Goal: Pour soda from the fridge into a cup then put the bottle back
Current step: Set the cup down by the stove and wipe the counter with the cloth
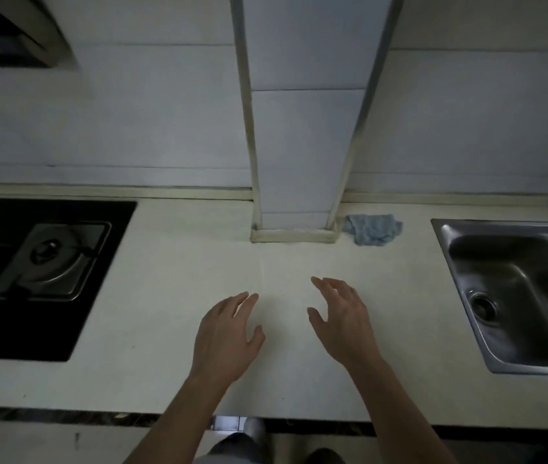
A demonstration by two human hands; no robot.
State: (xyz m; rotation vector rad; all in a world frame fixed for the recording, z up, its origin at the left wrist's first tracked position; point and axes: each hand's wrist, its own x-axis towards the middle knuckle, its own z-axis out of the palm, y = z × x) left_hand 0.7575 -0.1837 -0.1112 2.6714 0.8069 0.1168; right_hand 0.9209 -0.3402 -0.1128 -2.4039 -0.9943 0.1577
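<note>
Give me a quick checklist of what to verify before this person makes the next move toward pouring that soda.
1. Both hands free: ok. The left hand and right hand are open over the countertop and hold nothing.
2. Bare spot for pouring: ok, the countertop in front of the hands is bare.
3. Cup at hand: not ok, no cup in view.
4. Soda bottle and fridge located: cannot tell, neither is in view.
5. Things nearby: ok. The blue cloth lies back by the wall pillar; the stove and sink sit off to the sides.
</note>
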